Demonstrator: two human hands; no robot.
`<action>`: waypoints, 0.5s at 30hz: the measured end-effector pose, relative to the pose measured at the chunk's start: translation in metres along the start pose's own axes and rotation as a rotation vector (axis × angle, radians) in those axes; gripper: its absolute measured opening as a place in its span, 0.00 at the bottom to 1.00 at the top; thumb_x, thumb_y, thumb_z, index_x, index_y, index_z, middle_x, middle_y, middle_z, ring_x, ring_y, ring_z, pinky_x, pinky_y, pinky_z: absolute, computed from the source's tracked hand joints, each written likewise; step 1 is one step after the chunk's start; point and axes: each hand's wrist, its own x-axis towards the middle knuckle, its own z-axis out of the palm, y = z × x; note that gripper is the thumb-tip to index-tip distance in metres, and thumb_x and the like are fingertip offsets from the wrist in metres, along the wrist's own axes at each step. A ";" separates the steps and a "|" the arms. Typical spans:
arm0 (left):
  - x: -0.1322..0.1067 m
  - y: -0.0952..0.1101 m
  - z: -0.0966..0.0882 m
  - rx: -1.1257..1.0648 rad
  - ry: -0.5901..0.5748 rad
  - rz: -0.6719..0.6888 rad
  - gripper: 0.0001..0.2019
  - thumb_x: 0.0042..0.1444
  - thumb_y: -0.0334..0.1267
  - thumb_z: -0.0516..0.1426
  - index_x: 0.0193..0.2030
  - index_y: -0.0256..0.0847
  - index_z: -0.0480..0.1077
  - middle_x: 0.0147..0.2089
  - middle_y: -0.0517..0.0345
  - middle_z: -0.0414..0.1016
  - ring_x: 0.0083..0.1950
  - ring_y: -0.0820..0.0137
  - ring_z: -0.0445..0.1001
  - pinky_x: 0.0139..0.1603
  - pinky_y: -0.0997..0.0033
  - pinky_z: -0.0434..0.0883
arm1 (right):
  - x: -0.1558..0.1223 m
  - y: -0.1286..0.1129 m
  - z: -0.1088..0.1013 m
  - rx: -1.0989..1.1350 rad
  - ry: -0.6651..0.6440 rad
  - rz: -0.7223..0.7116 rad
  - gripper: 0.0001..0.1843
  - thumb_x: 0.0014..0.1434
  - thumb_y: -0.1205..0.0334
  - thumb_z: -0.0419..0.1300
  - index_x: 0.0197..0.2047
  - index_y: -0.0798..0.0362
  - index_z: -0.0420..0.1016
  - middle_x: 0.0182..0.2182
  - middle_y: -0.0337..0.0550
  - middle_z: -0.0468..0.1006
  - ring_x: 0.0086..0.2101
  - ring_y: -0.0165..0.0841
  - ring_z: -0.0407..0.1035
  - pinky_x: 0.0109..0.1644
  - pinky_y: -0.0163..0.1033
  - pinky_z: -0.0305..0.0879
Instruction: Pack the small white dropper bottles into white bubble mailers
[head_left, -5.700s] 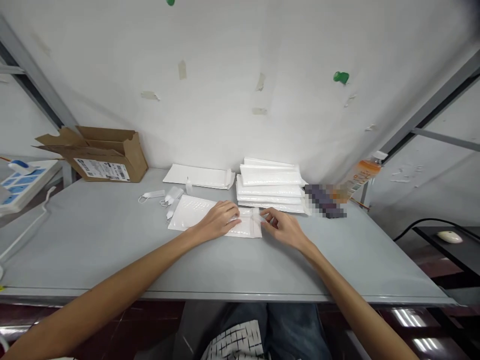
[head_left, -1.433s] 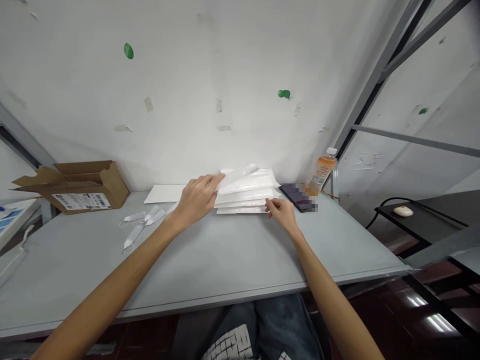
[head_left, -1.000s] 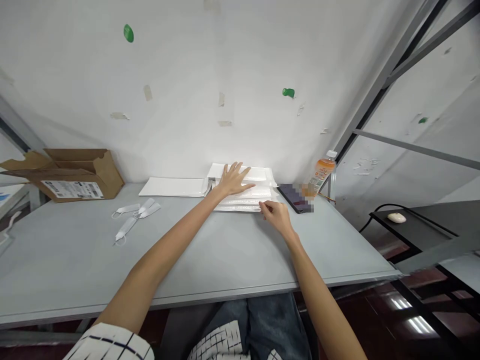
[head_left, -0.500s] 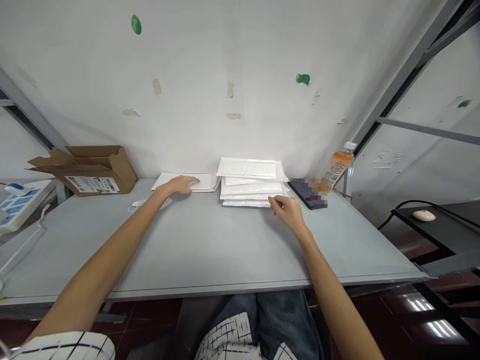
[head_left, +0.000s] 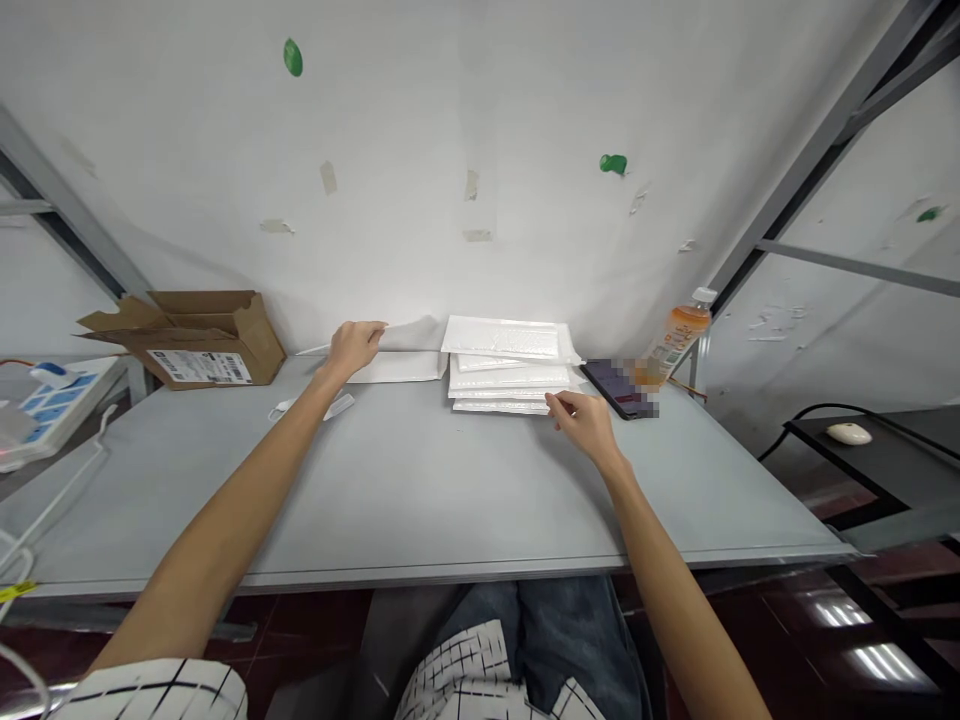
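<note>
My left hand [head_left: 355,346] pinches the edge of a white envelope [head_left: 414,333], lifted and tilted up towards the wall. Beneath it more flat white envelopes [head_left: 401,368] lie on the table. To their right rises a stack of white padded mailers [head_left: 510,375], several high and unevenly piled. At the front right corner of that stack is my right hand [head_left: 586,422], fingers curled and thumb near the index finger. Whether its fingertips grip a mailer edge I cannot make out.
A phone [head_left: 616,388] and an orange drink bottle [head_left: 679,340] are right of the stack. An open cardboard box [head_left: 199,345] stands at the left, near a power strip [head_left: 60,405] with a white cable. A small white item [head_left: 337,407] lies below my left wrist.
My left hand, earlier lying on the white envelopes, has closed on one and raised it at a slant. My right hand keeps nearly the same place by the stack.
</note>
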 end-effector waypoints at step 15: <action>-0.159 0.121 -0.002 -0.104 0.035 0.684 0.15 0.64 0.35 0.48 0.47 0.41 0.75 0.44 0.47 0.79 0.45 0.61 0.76 0.44 0.61 0.70 | 0.000 0.000 -0.011 0.522 0.291 0.265 0.26 0.57 0.38 0.58 0.27 0.55 0.75 0.23 0.47 0.78 0.20 0.33 0.70 0.23 0.37 0.60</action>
